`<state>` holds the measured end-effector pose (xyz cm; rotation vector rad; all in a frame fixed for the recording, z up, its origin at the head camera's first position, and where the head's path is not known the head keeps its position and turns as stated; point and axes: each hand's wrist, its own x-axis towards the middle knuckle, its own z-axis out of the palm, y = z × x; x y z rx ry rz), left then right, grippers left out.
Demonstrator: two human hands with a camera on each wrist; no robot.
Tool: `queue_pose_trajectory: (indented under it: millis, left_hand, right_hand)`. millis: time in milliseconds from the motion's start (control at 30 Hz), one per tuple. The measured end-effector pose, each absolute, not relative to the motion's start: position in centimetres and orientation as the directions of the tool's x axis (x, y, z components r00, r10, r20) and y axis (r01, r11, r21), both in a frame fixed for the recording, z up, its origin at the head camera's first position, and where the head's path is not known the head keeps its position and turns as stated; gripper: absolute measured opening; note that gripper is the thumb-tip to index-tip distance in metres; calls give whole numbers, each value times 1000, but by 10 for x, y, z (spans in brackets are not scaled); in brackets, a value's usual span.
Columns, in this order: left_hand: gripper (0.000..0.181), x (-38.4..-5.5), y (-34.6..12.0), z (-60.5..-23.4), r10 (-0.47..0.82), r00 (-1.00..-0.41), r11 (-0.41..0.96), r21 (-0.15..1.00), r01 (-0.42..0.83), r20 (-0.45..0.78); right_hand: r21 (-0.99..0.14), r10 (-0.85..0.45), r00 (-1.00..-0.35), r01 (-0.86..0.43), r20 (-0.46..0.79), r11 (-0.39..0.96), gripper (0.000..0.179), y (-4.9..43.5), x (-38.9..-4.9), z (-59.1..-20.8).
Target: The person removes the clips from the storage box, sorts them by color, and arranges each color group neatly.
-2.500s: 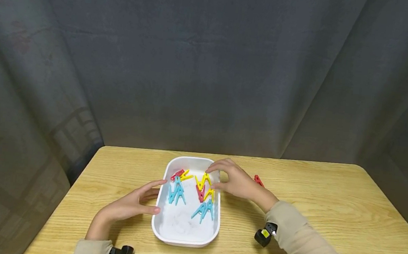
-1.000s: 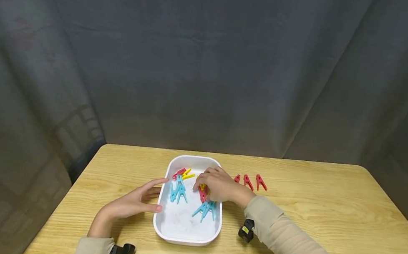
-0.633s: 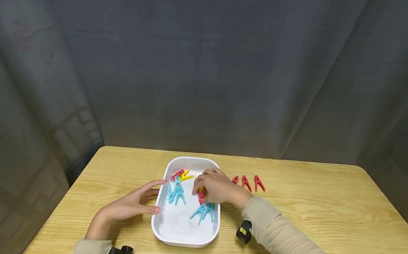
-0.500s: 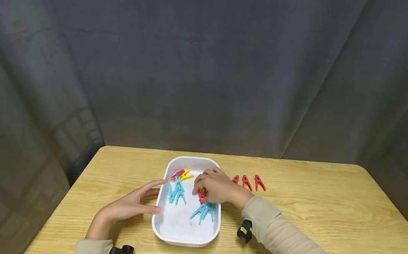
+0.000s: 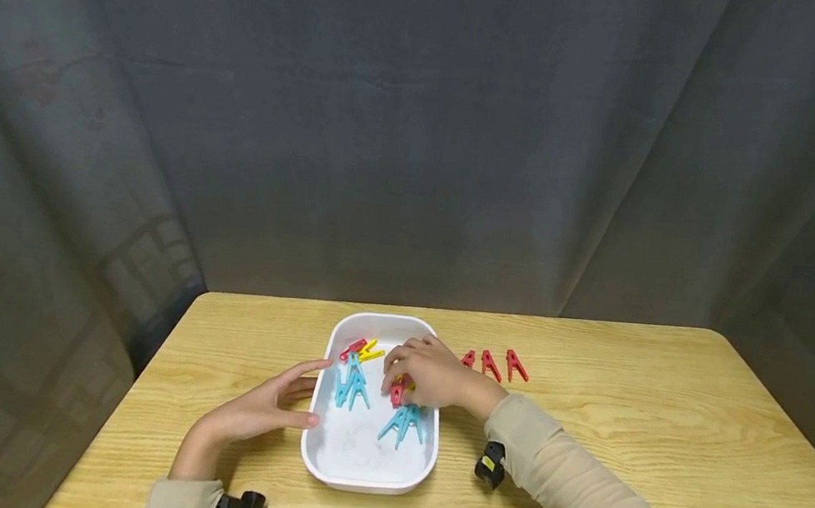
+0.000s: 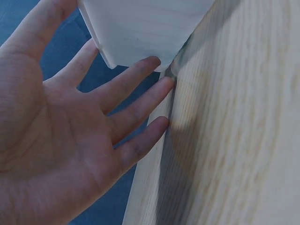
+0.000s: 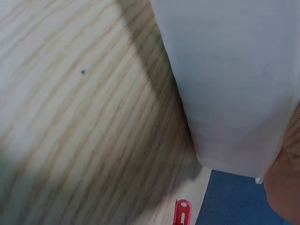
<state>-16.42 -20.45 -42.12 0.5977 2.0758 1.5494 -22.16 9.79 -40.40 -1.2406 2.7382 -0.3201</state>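
A white plastic tray (image 5: 354,457) holds several small clothespins. My right hand (image 5: 431,374) reaches over the tray's right rim and pinches a red clothespin (image 5: 397,393) between thumb and fingers. Yellow shows just behind that clothespin, mostly hidden under the hand. Light-blue clothespins (image 5: 401,425) lie close below it. At the tray's left side my left hand (image 5: 258,405) is spread, thumb and index fingertip at the rim. The left wrist view shows this palm with straight fingers beside the tray's outer wall (image 6: 145,33).
More light-blue clothespins (image 5: 355,386), a yellow clothespin (image 5: 370,352) and another red clothespin (image 5: 351,348) lie in the tray's left half. Right of the tray, red clothespins (image 5: 516,366) stand in a row on the wooden table (image 5: 623,413). Dark curtains (image 5: 403,161) hang behind.
My right hand has gone from above the tray's right rim down into the tray, to the red clothespin, which has turned. My left hand has stayed at the rim.
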Motion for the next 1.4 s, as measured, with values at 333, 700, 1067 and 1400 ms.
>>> queue_pose_trajectory:
  millis: [333, 700, 1067, 1400]
  left_hand:
    - [79, -164, -205, -421, 602, -789, 265, 963, 52, -123]
    - [77, -160, -208, -422, 586, -799, 285, 957, 49, -134]
    - [77, -162, -206, -421, 600, -792, 263, 963, 63, -112]
    - [76, -162, -203, -424, 608, -788, 251, 965, 75, -97]
  right_hand:
    - [-242, -754, -656, -729, -16, 640, 17, 98, -221, -404]
    - [-220, -784, -613, -755, -95, 617, 20, 87, -221, -399]
    - [-156, -782, -619, -767, -77, 622, 17, 84, -223, -398]
    - [-184, -799, -601, -787, 12, 589, 10, 87, -221, -397]
